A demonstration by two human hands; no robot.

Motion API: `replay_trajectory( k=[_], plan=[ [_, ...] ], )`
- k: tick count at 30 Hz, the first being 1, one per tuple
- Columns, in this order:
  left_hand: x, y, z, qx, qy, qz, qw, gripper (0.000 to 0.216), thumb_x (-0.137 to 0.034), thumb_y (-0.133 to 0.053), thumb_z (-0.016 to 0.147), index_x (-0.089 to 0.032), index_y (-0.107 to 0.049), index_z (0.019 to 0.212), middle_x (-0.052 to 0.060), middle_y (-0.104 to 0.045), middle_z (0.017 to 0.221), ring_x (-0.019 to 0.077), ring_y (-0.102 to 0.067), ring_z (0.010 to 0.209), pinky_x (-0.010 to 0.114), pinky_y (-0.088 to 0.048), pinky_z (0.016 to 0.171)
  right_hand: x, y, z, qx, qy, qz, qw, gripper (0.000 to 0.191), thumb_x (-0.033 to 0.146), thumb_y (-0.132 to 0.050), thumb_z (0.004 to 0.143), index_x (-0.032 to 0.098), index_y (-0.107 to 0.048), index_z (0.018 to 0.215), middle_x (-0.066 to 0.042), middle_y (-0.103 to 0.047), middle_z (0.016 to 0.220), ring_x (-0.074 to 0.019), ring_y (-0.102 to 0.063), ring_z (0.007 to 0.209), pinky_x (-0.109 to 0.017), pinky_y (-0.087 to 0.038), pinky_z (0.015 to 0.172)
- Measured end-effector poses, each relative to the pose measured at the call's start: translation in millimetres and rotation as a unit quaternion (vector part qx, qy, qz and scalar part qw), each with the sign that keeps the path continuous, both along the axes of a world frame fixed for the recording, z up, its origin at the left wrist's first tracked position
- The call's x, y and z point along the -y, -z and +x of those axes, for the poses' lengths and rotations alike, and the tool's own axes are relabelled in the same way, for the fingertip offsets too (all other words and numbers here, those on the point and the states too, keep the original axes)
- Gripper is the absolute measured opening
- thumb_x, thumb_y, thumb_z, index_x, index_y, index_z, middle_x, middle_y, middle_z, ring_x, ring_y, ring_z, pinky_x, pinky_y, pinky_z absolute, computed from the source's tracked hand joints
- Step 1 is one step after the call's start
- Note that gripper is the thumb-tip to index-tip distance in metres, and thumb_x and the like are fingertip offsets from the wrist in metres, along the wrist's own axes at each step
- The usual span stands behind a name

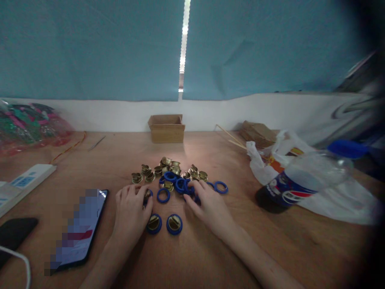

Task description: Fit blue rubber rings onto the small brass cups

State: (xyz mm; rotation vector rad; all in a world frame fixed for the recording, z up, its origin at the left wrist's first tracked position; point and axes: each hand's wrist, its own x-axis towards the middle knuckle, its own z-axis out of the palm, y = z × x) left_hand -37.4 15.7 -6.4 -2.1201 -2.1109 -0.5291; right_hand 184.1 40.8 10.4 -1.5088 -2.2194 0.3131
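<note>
My left hand point(132, 208) is closed with thumb and fingers around a gold-coloured metal piece fitted with a blue ring point(148, 193), partly hidden by the fingers. At the right side of the pile, my right hand point(209, 204) has its thumb and fingers bent around a blue ring point(189, 188), which they partly cover. Between the hands lies a loose blue ring point(163, 195). Nearer to me sit two gold pieces with blue rings around them, a left one point(154, 223) and a right one point(174, 224). Several bare gold pieces point(171, 165) are heaped beyond the hands.
A cardboard box point(167, 132) stands at the back by the wall. On the left are a phone point(82, 228), a white power strip point(28, 184) and a dark object with a white cable point(18, 235). To the right, a cola bottle point(300, 180) leans over a white plastic bag point(337, 206).
</note>
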Motion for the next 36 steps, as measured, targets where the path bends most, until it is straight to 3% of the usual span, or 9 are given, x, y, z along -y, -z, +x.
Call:
replay_trajectory(
  k=[5,10,17,22,26,30,33,36],
  plan=[
    [-3.0,1.7,4.7,0.018,0.075,0.06,0.995,0.035,-0.028,-0.053,0.087,-0.02,-0.059,0.12,0.013,-0.059,0.121,0.0321,-0.048,0.116,0.051,-0.034,0.097,-2.6,6.8,-0.8,0.017,0.01,-0.004,1.0,0.006,0.02,-0.053,0.089,0.017,-0.056,0.092,-0.008,-0.062,0.092,-0.0211,-0.06,0.076,-0.031,-0.044,0.065],
    [-5.1,0.7,10.2,0.053,0.175,0.044,0.982,0.025,-0.026,-0.053,0.087,-0.025,-0.064,0.11,0.007,-0.062,0.118,0.0278,-0.046,0.121,0.05,-0.029,0.104,-4.6,11.6,0.6,0.024,0.003,0.013,1.0,0.005,0.016,-0.053,0.088,0.019,-0.055,0.084,-0.006,-0.061,0.088,-0.0192,-0.059,0.072,-0.029,-0.042,0.062],
    [-6.6,1.2,8.2,0.087,0.171,0.006,0.981,0.012,-0.029,-0.064,0.08,-0.024,-0.068,0.089,0.006,-0.067,0.106,0.0274,-0.054,0.11,0.05,-0.033,0.101,-1.0,6.9,-1.8,-0.024,0.01,0.022,0.999,0.007,0.018,-0.05,0.088,0.019,-0.051,0.081,-0.006,-0.056,0.088,-0.0191,-0.056,0.075,-0.03,-0.043,0.066],
    [-8.0,-0.7,7.7,0.104,0.181,-0.015,0.978,0.008,-0.027,-0.063,0.08,-0.026,-0.069,0.085,0.003,-0.07,0.106,0.0263,-0.057,0.108,0.049,-0.034,0.101,-0.5,1.9,-2.3,-0.083,0.01,0.055,0.995,0.011,0.017,-0.051,0.084,0.02,-0.045,0.075,-0.006,-0.052,0.089,-0.0199,-0.053,0.08,-0.032,-0.044,0.069],
    [-8.6,-2.1,8.7,0.114,0.187,-0.037,0.975,0.007,-0.026,-0.061,0.081,-0.025,-0.068,0.083,0.002,-0.072,0.094,0.0248,-0.06,0.096,0.046,-0.038,0.095,-1.6,1.0,-2.2,-0.126,0.006,0.078,0.989,0.013,0.014,-0.05,0.083,0.021,-0.043,0.075,-0.007,-0.051,0.094,-0.0213,-0.053,0.086,-0.034,-0.044,0.075],
    [-5.6,-6.1,12.7,0.122,0.188,-0.018,0.974,0.009,-0.024,-0.059,0.083,-0.023,-0.067,0.088,0.003,-0.069,0.09,0.0234,-0.058,0.092,0.044,-0.04,0.093,-2.6,0.5,-2.3,-0.147,0.003,0.078,0.986,0.011,0.016,-0.049,0.085,0.021,-0.043,0.078,-0.009,-0.052,0.102,-0.0221,-0.054,0.092,-0.035,-0.044,0.079],
    [-2.8,-7.6,16.5,0.132,0.187,0.008,0.973,0.012,-0.025,-0.058,0.084,-0.022,-0.065,0.093,0.004,-0.066,0.092,0.0239,-0.057,0.094,0.046,-0.04,0.095,-4.4,0.8,-1.4,-0.153,-0.008,0.076,0.985,0.011,0.016,-0.048,0.088,0.021,-0.043,0.079,-0.007,-0.055,0.097,-0.0214,-0.055,0.091,-0.034,-0.044,0.08],
    [-1.5,-5.6,18.2,0.165,0.182,0.036,0.969,0.027,-0.022,-0.05,0.089,-0.023,-0.059,0.114,0.008,-0.059,0.108,0.0242,-0.055,0.102,0.044,-0.043,0.094,-6.5,2.1,-0.1,-0.157,0.002,0.073,0.985,0.005,0.019,-0.051,0.089,0.02,-0.047,0.086,-0.005,-0.057,0.089,-0.0206,-0.056,0.083,-0.033,-0.045,0.075]
  ],
)
